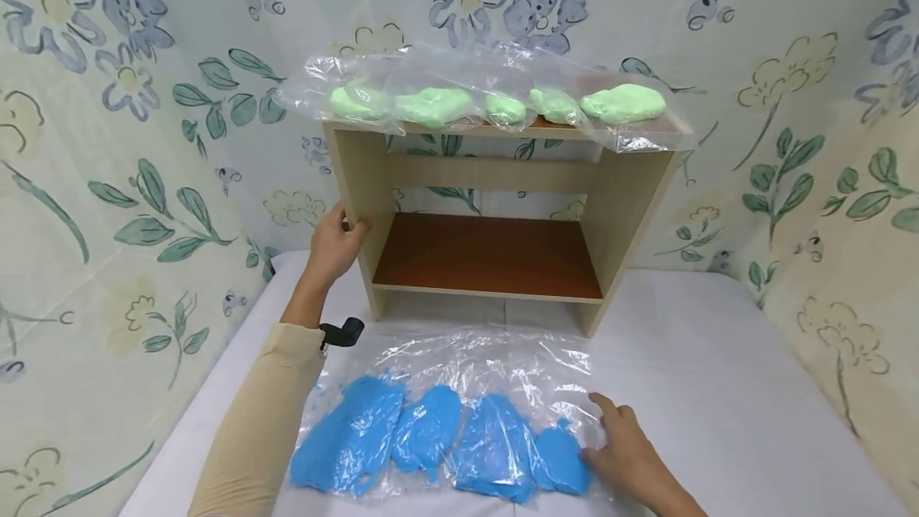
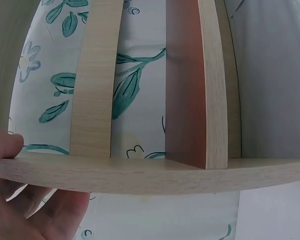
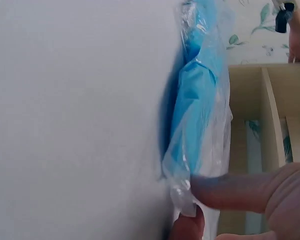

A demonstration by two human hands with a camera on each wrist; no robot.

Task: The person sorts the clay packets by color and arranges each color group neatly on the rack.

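Note:
My left hand (image 1: 337, 244) grips the left side panel of a small wooden shelf (image 1: 488, 292). In the left wrist view the thumb (image 2: 7, 145) lies over the inner side of the panel (image 2: 140, 175) and the fingers are on the outer side. My right hand (image 1: 632, 453) is at the right end of a clear plastic sheet or bag (image 1: 502, 349) holding several flat blue lumps (image 1: 495, 449). The right wrist view shows thumb and finger pinching the end of the plastic (image 3: 182, 195), beside a blue lump (image 3: 195, 115).
On the shelf's top lie several pale green lumps (image 1: 623, 104) in clear plastic (image 1: 309, 90). The shelf stands at the back of a white-covered table (image 1: 689, 365). Floral cloth (image 1: 811, 206) hangs behind and at both sides.

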